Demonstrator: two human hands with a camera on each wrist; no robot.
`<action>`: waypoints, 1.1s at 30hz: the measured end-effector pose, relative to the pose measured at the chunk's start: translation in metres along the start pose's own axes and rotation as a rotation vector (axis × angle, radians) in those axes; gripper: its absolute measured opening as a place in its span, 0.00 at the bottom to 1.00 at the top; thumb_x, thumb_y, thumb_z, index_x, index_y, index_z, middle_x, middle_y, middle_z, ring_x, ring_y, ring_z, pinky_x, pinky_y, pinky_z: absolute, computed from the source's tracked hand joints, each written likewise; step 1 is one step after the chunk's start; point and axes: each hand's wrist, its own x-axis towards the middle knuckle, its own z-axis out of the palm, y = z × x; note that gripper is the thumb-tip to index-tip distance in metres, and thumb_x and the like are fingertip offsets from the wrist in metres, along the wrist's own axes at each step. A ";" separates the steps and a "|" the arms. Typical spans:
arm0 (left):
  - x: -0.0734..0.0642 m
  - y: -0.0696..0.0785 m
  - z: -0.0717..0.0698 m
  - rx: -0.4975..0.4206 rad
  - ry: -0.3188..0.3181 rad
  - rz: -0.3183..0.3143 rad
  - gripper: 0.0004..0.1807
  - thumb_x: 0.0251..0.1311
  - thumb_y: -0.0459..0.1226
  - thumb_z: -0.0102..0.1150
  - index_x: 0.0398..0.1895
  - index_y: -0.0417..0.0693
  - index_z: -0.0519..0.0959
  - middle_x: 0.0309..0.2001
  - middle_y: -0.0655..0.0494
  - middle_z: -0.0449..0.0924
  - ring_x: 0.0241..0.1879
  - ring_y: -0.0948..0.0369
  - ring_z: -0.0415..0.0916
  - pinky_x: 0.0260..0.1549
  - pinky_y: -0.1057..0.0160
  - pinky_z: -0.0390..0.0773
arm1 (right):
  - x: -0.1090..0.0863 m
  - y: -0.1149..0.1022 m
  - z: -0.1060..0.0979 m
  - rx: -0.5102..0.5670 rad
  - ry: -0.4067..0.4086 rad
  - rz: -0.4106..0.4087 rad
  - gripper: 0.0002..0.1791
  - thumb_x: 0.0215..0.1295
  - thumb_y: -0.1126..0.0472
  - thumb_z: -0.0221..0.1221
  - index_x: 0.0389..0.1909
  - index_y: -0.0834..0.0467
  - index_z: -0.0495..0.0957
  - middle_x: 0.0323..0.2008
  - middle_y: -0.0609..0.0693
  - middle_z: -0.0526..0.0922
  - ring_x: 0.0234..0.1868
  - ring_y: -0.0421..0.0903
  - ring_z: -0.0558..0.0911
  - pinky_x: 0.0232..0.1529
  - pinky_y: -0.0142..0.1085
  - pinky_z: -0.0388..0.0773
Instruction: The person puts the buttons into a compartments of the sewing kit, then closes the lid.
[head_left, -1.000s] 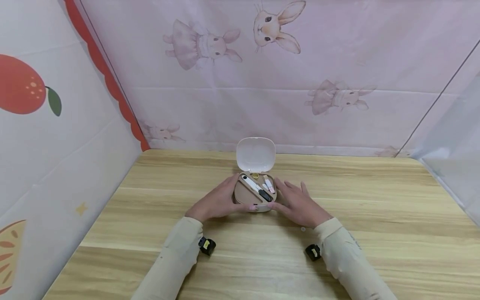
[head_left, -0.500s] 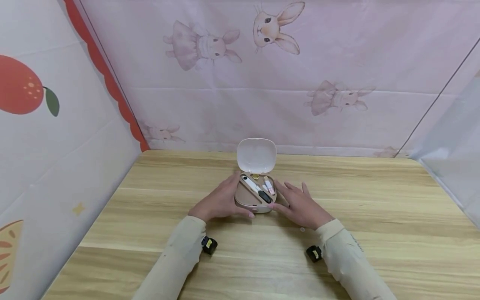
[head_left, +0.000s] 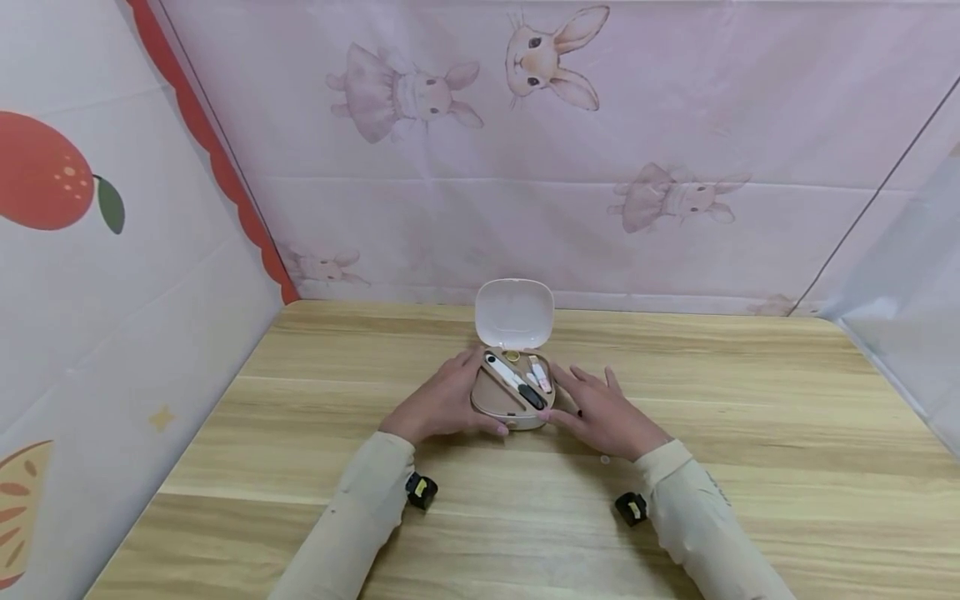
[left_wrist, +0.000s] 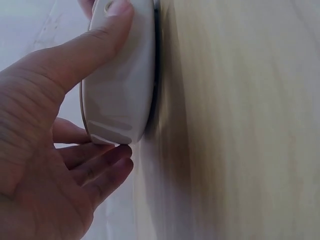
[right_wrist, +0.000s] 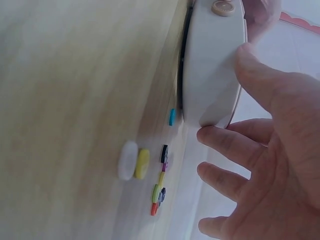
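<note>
A small white case stands on the table with its lid raised. Inside is a tan divided tray. A slim white-and-black tool lies diagonally in it, its kind too small to tell. Behind it are a gold ring-shaped piece and a small white-and-pink item. My left hand grips the case's left side, thumb across the front near a round latch button. My right hand holds the right side between thumb and forefinger; its other fingers are spread apart from it.
Right of the case, small coloured discs lie on the wooden table, among them a white disc, a yellow disc and a blue disc. A rabbit-print cloth hangs behind the table's back edge.
My left thumb has slid down and away from the front rim beside the latch. The right hand keeps its place at the case, and the lid stays raised.
</note>
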 end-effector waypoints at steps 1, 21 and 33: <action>0.000 0.000 0.000 0.001 -0.003 -0.006 0.72 0.40 0.57 0.82 0.82 0.47 0.44 0.74 0.45 0.60 0.69 0.52 0.63 0.68 0.51 0.64 | 0.000 0.000 0.000 0.002 -0.003 0.001 0.43 0.74 0.42 0.57 0.77 0.64 0.57 0.71 0.62 0.68 0.74 0.66 0.60 0.68 0.73 0.38; -0.003 0.001 0.003 -0.075 -0.055 -0.021 0.74 0.46 0.53 0.81 0.82 0.42 0.35 0.80 0.43 0.46 0.75 0.54 0.52 0.71 0.53 0.58 | 0.000 -0.005 -0.002 0.003 -0.024 0.042 0.43 0.73 0.40 0.57 0.78 0.61 0.57 0.71 0.60 0.68 0.75 0.64 0.60 0.70 0.70 0.37; -0.001 -0.001 0.003 -0.069 -0.051 -0.038 0.72 0.46 0.51 0.81 0.82 0.41 0.39 0.77 0.42 0.54 0.71 0.53 0.60 0.68 0.52 0.63 | 0.000 0.000 -0.001 0.034 -0.033 0.050 0.44 0.72 0.39 0.57 0.79 0.60 0.56 0.73 0.64 0.64 0.74 0.66 0.59 0.72 0.65 0.47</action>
